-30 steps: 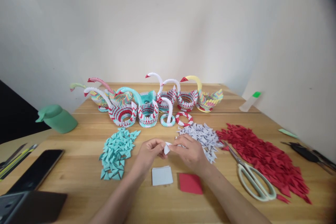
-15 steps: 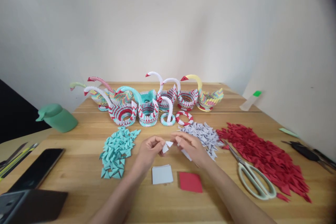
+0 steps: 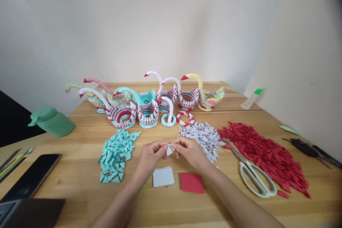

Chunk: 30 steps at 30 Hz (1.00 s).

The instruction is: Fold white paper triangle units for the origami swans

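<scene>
Between my fingertips is a small folded white paper piece, raised above the table. My left hand pinches its left side, and my right hand grips the right side with thumb and finger. Just below the hands lie a stack of white paper rectangles and a stack of red paper rectangles. A heap of folded white paper triangles sits right behind my right hand. Folded teal triangles are piled left of my left hand.
Red folded triangles and scissors lie at right. Paper swans and a red-white ring stand behind. To the left are a green bottle, a phone and a dark box. A craft knife rests far right.
My right hand has moved left and closed onto the white paper piece, which only my left hand held before. The piece now looks folded narrower. The whole view has shifted slightly.
</scene>
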### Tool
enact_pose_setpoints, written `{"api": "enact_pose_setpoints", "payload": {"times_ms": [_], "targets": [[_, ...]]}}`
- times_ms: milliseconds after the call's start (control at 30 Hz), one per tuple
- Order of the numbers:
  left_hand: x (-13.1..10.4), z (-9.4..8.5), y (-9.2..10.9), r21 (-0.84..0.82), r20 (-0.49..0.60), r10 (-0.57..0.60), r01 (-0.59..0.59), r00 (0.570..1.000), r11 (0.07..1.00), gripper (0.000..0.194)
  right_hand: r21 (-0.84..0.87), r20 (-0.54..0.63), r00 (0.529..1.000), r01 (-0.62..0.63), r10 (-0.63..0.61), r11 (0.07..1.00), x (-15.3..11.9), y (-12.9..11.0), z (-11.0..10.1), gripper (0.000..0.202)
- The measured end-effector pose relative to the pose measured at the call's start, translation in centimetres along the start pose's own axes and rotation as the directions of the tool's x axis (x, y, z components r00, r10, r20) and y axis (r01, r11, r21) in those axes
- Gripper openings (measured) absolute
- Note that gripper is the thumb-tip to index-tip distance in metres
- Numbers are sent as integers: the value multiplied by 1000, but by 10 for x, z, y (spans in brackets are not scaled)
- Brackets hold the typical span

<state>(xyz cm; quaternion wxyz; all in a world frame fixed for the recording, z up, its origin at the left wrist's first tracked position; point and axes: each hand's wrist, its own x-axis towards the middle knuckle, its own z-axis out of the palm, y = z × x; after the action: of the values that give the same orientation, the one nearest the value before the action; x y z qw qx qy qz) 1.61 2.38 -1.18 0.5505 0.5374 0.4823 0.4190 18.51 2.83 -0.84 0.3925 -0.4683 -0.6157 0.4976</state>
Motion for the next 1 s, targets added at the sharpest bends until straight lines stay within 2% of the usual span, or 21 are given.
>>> {"api": "enact_pose_setpoints", "payload": {"times_ms": [300,567,667,833,900,1000], "targets": [[-2,-1,0,-8,2,15,-15,1000,1000,21,-184,-9,999,47,-50,982,-2,-5,0,16],[-2,2,2,-2,-23,69,-69,997,998,19,-216,-19,998,58,-64,975,-4,-10,0,14],[-4,3,3,63,-35,128,-126,991,990,19,-206,-12,998,53,-57,977,-3,-10,-1,14],[-7,3,4,271,-25,261,-245,965,931,19,-221,9,999,48,-47,974,-1,-8,-5,11],[-7,3,2,296,-9,266,-251,964,922,19,-251,18,997,77,-75,965,0,-6,-7,11],[-5,3,0,282,21,207,-205,978,937,19,-332,38,990,143,-138,933,0,-5,-9,11]]}}
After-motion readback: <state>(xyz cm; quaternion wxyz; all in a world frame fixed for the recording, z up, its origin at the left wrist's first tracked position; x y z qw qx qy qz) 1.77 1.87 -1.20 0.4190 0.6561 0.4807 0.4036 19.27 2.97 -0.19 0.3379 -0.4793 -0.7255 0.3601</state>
